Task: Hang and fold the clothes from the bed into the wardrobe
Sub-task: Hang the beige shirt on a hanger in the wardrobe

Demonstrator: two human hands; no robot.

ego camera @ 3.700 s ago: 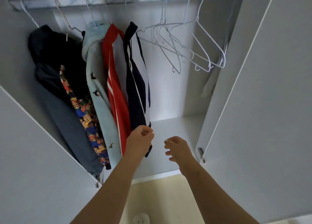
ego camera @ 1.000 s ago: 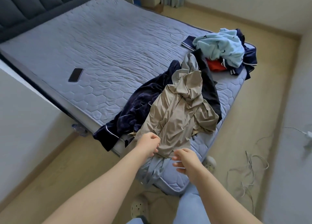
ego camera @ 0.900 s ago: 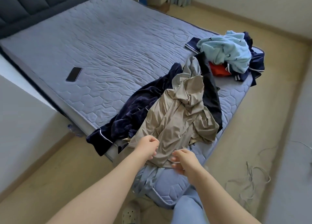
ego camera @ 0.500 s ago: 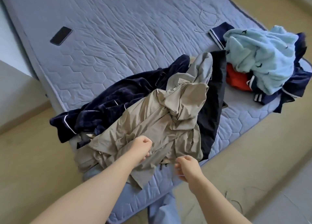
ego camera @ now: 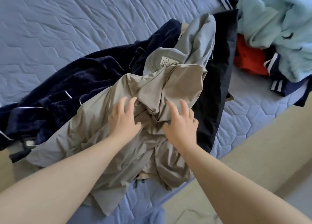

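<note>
Left hand (ego camera: 124, 121) and right hand (ego camera: 181, 126) side by side, slightly apart, fingers spread and straight, gripping nothing. Both over the middle of the crumpled beige jacket (ego camera: 104, 139); contact with the cloth hard to tell. Lies heaped at the near edge of the blue quilted mattress (ego camera: 67, 21), grey lining and a label (ego camera: 168, 61) marked R uppermost. Under its left side, a navy velvet garment (ego camera: 67, 88) with white piping; at its right, a black garment (ego camera: 217, 82). Farther right, a light blue fleece (ego camera: 278, 29) over an orange garment (ego camera: 249, 60).
</note>
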